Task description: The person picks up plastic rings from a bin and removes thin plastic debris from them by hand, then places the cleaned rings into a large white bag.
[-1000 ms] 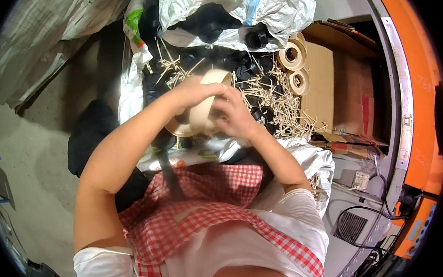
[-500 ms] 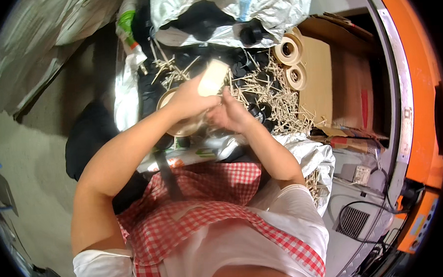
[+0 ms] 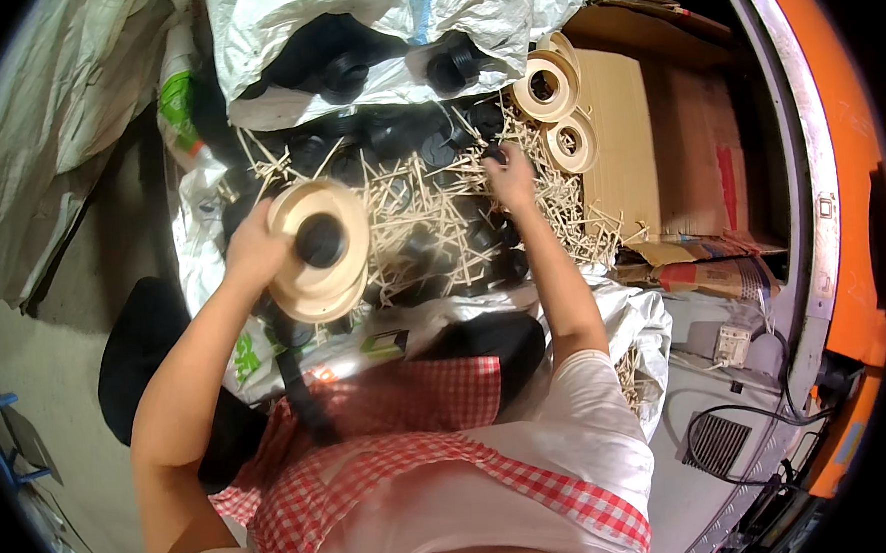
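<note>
My left hand (image 3: 258, 248) grips the left rim of a cream plastic ring (image 3: 355, 243), whose stepped edge suggests it may be more than one piece stacked. A dark round part (image 3: 319, 241) shows in its middle. To the right, my right hand (image 3: 511, 180) reaches into the pile, its fingertips closed on a small black plastic part (image 3: 497, 154). Thin cream sticks (image 3: 415, 218) and black round parts (image 3: 438, 150) lie mixed together between and beyond my hands.
Cream rings (image 3: 547, 86) rest at the far right beside an open cardboard box (image 3: 621, 132). White sacking (image 3: 383, 87) with black threaded parts (image 3: 451, 68) borders the far side. A grey machine housing (image 3: 717, 432) with cables and an orange frame (image 3: 837, 156) stand at the right.
My hands have parted. The left has moved left and nearer with the cream ring; the right has moved right and farther, onto a black part. The pale block-like piece is no longer between them.
</note>
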`<state>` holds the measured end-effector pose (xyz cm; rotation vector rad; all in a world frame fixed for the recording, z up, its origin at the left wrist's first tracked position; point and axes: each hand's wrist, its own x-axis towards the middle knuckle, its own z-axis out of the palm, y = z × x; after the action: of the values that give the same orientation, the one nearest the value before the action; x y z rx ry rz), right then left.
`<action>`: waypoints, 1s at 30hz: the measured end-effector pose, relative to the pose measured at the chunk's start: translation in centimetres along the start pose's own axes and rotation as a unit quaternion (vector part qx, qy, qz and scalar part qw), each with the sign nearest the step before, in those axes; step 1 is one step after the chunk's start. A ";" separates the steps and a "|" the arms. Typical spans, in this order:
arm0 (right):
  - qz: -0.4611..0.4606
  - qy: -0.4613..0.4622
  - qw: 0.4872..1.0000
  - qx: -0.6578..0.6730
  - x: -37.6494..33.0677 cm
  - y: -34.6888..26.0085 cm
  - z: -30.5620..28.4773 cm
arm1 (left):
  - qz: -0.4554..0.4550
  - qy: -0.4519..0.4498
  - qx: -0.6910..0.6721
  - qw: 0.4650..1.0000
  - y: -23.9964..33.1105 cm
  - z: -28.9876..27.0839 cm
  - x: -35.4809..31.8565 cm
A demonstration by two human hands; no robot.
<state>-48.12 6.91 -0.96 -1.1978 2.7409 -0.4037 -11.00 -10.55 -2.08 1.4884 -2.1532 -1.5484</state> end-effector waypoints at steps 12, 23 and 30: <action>0.188 -0.002 0.980 -0.060 10.6 16.7 0.9 | -0.005 -0.044 0.171 0.984 6.0 -0.7 -1.0; 0.046 0.100 0.992 0.064 -2.6 4.8 -4.6 | 0.217 0.031 -0.005 0.976 6.9 1.5 -1.6; -0.076 -0.044 0.995 0.056 -11.8 -6.1 -5.1 | -0.010 -0.219 -0.390 0.894 10.2 7.3 -1.9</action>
<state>-36.95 12.62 5.71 -1.3651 2.5262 -0.5008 -20.63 -4.21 3.07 0.9403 -1.3200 -2.5145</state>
